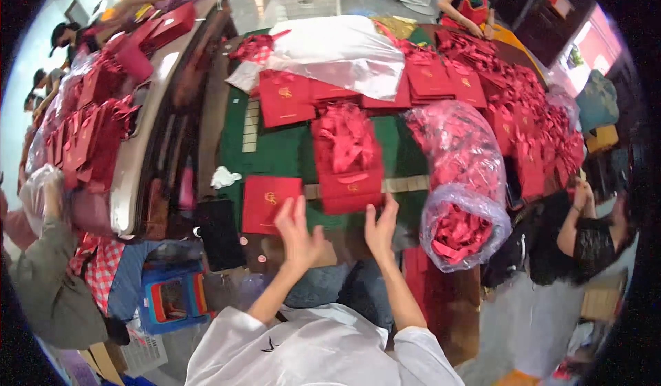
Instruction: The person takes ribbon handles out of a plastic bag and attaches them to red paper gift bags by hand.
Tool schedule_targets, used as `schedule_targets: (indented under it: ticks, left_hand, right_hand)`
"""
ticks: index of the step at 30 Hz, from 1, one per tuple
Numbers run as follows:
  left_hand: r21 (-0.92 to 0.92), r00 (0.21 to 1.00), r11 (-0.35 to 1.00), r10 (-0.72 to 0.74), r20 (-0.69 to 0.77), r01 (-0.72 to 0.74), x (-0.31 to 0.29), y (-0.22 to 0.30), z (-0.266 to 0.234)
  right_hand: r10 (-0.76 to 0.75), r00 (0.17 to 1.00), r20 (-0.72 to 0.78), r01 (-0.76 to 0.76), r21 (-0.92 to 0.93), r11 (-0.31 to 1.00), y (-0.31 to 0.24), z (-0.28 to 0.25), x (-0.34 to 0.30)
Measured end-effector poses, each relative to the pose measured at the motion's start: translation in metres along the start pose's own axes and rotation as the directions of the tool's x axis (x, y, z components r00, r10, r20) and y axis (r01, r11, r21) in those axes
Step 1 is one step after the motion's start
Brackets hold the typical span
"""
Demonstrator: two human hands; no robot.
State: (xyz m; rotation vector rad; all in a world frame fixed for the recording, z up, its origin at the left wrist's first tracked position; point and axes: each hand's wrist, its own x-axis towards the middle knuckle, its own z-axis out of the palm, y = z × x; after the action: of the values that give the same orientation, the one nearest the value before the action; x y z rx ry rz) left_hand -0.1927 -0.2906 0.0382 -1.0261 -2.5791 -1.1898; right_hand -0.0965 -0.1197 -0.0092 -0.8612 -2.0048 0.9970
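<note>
My left hand (299, 236) is open, its fingers spread, by the lower right corner of a flat red gift bag (265, 210) with a gold emblem. On the other side, my right hand (381, 226) is open too, thumb and fingers apart, at the lower right corner of a second red gift bag (358, 197); I cannot tell whether it touches. A pile of red ribbon (346, 138) covers the upper part of this second bag. Both bags lie on the green tabletop (272, 145) in front of me.
Right of my hands lies a long transparent plastic sack (468, 152) stuffed with red ribbons. More red bags (286, 97) and a white plastic sheet (337, 42) lie farther back. A crumpled tissue (224, 177) and a black pouch (219, 234) sit at the left. Other people work around the tables.
</note>
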Motion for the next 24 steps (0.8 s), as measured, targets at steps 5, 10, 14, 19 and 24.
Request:
schedule_targets:
  ticks: [5, 10, 14, 19, 24]
  left_hand:
    - [0.211, 0.996, 0.977, 0.009, 0.088, -0.027, -0.021, -0.046, -0.025]
    - [0.263, 0.979, 0.962, 0.016, 0.205, -0.071, -0.025, -0.066, -0.027]
    - [0.234, 0.975, 0.968, 0.042, 0.220, -0.094, -0.027, -0.064, -0.033]
    - [0.155, 0.981, 0.971, 0.171, 0.087, -0.183, -0.032, -0.062, -0.039]
    - [0.104, 0.955, 0.957, 0.282, -0.097, -0.272, -0.060, -0.028, -0.040]
  right_hand:
    - [-0.077, 0.997, -0.008, 0.077, 0.000, 0.997, -0.033, -0.023, -0.028]
    - [-0.118, 0.986, -0.118, 0.099, -0.151, 0.984, -0.029, -0.081, -0.051]
    - [-0.167, 0.965, -0.201, 0.069, -0.420, 0.905, -0.003, -0.125, -0.048]
    - [-0.130, 0.974, -0.186, -0.002, -0.579, 0.816, 0.020, -0.139, -0.041]
    - [-0.141, 0.975, -0.169, 0.006, -0.619, 0.785, 0.034, -0.143, -0.041]
